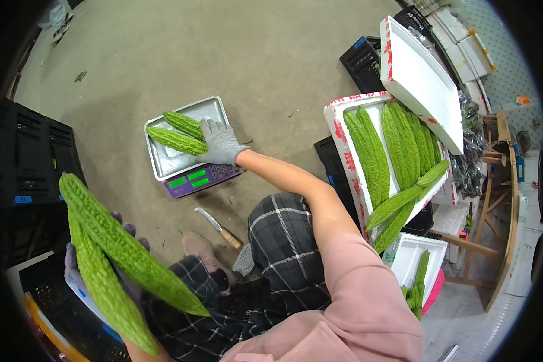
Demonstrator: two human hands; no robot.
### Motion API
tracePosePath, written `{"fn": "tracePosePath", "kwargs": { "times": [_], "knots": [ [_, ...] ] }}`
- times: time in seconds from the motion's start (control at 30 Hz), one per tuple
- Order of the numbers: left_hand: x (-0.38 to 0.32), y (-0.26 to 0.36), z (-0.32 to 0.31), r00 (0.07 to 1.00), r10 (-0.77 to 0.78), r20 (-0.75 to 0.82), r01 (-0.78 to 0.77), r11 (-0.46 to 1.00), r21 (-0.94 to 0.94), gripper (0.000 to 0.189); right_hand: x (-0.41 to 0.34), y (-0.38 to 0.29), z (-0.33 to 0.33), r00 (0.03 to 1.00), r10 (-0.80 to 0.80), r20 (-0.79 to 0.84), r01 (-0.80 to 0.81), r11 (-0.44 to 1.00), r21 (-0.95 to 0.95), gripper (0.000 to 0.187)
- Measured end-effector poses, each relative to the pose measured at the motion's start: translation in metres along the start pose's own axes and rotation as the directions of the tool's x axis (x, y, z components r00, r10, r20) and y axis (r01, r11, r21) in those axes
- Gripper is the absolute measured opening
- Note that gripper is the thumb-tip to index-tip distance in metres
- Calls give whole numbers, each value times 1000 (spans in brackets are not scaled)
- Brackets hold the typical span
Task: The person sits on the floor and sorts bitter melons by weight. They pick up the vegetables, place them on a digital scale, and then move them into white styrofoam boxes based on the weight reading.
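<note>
My left hand (131, 276), in a purplish-grey glove and partly hidden, holds two large green bitter melons (126, 249) at the lower left. My right hand (221, 144), in a grey glove, lies over the right ends of two smaller bitter melons (176, 140); how firmly its fingers close on them is hard to tell. Those two lie on the metal tray (163, 167) of a purple digital scale (203, 180) with lit green displays. A white foam box (350, 163) at the right holds several bitter melons (366, 154), some lying across its near corner.
A curved knife with a wooden handle (230, 237) lies on the floor by my shoe. Black plastic crates (40, 154) stand at the left. A foam lid (421, 77) leans over the box, and a smaller foam tray (405, 258) with green vegetables sits below it.
</note>
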State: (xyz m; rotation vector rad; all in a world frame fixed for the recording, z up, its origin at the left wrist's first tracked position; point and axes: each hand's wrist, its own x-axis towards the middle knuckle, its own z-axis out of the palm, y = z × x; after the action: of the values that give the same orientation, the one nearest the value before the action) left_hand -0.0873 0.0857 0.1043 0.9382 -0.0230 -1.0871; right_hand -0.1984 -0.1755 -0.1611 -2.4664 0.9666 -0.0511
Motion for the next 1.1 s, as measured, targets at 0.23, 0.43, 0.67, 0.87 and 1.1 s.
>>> {"fn": "tracePosePath", "kwargs": {
  "times": [0.23, 0.43, 0.67, 0.87, 1.1],
  "knots": [
    [4, -17, 22, 995, -69, -67, 74, 994, 81, 65, -52, 24, -82, 936, 32, -351, 43, 978, 205, 73],
    [-5, -19, 24, 995, -91, -28, 92, 995, 46, 65, -161, 123, -190, 758, 129, -639, -77, 991, 108, 39],
    [14, -17, -4, 980, -112, 166, 119, 992, -34, 64, -315, 275, -202, 606, 652, -455, -796, 495, -350, 73],
    [25, -19, -13, 994, -64, 88, 68, 996, -49, 67, -316, 249, -184, 583, 680, -444, -803, 400, -441, 56],
    [33, -22, -28, 987, -59, 147, 68, 996, -60, 65, -311, 255, -179, 625, 634, -455, -772, 419, -477, 50]
  ]
}}
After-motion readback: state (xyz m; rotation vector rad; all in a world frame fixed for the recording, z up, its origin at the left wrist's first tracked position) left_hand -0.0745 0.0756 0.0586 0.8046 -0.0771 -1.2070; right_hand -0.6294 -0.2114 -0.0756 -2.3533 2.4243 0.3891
